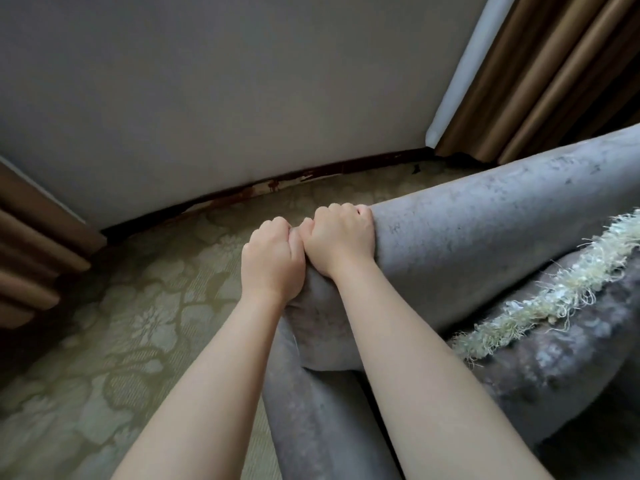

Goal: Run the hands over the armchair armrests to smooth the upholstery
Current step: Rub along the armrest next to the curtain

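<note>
Room to move: We are seeing the carpet lying open left of the armrest, running on to the wall beyond the armrest's rounded end.
Edges: A dark baseboard is closing off the carpet beyond the armrest; a curtain is hanging far left of the armrest, and a second curtain is hanging beyond it.
Tight side: A pale fringe is lying just right of the armrest, along a darker padded roll.
Armrest: It is lying directly under our forearms, a thick grey velvety roll, showing mottled, brushed patches.
Left hand: We are clamping curled fingers over the armrest's rounded end.
Right hand: We are gripping the same end, touching the left hand.
</note>
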`<state>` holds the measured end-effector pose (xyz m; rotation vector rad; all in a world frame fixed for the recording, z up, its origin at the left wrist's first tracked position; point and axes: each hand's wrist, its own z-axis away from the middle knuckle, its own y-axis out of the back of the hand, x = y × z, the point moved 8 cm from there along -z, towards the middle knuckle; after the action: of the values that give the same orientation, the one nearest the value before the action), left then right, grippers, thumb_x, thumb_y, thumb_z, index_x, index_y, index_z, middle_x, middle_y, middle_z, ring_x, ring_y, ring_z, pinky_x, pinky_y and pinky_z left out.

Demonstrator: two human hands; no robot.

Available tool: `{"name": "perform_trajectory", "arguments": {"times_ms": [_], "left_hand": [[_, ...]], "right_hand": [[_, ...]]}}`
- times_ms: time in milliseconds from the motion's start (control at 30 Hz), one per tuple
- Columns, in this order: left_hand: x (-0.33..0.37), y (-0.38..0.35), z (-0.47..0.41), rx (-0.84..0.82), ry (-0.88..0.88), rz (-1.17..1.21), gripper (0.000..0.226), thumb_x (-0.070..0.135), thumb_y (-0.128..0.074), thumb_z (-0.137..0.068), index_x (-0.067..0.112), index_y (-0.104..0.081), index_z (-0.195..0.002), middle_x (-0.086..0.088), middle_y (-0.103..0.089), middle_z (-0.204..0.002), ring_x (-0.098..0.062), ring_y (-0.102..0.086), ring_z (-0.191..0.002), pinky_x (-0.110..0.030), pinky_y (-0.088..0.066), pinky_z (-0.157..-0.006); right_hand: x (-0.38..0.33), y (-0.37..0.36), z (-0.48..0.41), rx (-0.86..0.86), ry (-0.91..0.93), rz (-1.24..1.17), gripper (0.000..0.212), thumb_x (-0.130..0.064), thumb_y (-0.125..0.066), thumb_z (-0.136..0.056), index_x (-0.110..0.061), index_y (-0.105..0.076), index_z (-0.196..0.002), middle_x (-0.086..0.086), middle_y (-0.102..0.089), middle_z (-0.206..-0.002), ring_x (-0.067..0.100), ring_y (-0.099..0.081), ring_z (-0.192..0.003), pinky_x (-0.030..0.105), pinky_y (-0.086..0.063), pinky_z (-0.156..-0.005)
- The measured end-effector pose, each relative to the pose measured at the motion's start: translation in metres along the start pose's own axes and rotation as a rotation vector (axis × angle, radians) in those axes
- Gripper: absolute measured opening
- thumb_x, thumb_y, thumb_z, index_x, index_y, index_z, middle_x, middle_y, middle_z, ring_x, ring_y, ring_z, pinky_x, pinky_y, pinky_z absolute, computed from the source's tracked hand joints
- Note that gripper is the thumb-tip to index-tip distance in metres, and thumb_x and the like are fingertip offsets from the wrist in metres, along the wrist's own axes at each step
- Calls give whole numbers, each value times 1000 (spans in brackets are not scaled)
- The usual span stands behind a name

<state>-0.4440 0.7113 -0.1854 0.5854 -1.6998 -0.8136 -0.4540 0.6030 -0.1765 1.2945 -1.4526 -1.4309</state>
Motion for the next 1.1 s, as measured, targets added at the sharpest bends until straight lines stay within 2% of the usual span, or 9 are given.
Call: {"name": "perform_trajectory", "arguments": {"times_ms": [233, 367, 500, 700, 800, 967, 1033, 1100], "left_hand": [[-4, -4, -10, 73, -44, 48, 39, 32, -32, -86, 4, -58, -76, -11, -61, -79, -32, -53, -77, -44, -41, -71], [-6, -6, -14, 57, -63, 35, 50, 39, -23, -81, 4, -57, -74, -12, -59, -77, -33, -52, -75, -43, -40, -68], [-6, -7, -14, 37, -69, 52, 44, 35, -27, -82, 4, -56, -72, -12, -58, -72, -33, -53, -69, -40, -37, -64], [-4, -8, -17, 23, -100, 42, 37, 30, -33, -81, 4, -57, -71, -13, -57, -66, -34, -54, -59, -39, -41, -55], [-2, -10, -20, 24, -117, 42, 38, 29, -33, -82, 3, -60, -73, -13, -59, -67, -34, -55, -59, -40, -43, -54], [-1, -11, -23, 65, -145, 6, 45, 31, -29, -84, 3, -64, -82, -13, -63, -76, -35, -58, -68, -40, -45, -60], [0, -10, -22, 93, -125, 11, 51, 35, -25, -84, 3, -65, -93, -13, -66, -90, -36, -60, -81, -41, -46, -68], [-2, -9, -21, 90, -79, 0, 56, 36, -24, -85, 6, -63, -111, -11, -64, -113, -32, -58, -103, -38, -44, -82]], "right_hand": [[5, 0, -9, 84, -95, -47, 36, -34, -38, -84, -13, -66, -73, 5, -66, -79, 27, -54, -83, 38, -30, -85], [5, 2, -11, 118, -119, -60, 43, -35, -30, -79, -13, -64, -66, 4, -64, -71, 25, -52, -77, 37, -31, -84], [5, 5, -11, 134, -136, -68, 48, -37, -23, -76, -14, -63, -61, 3, -63, -66, 24, -52, -72, 37, -33, -81], [5, 9, -15, 198, -148, -55, 41, -32, -31, -75, -14, -61, -55, 3, -60, -59, 26, -53, -65, 37, -37, -76], [7, 5, -18, 199, -136, -43, 40, -33, -32, -75, -15, -63, -56, 3, -61, -60, 26, -54, -67, 37, -34, -77], [7, 4, -21, 215, -113, -58, 44, -34, -30, -76, -14, -64, -58, 3, -62, -62, 25, -54, -69, 37, -34, -79], [8, 4, -21, 211, -111, -72, 46, -35, -28, -76, -13, -65, -59, 4, -63, -63, 26, -54, -70, 38, -36, -80], [8, 2, -19, 180, -112, -71, 50, -35, -25, -77, -11, -66, -62, 6, -64, -66, 27, -54, -72, 39, -34, -81]]}}
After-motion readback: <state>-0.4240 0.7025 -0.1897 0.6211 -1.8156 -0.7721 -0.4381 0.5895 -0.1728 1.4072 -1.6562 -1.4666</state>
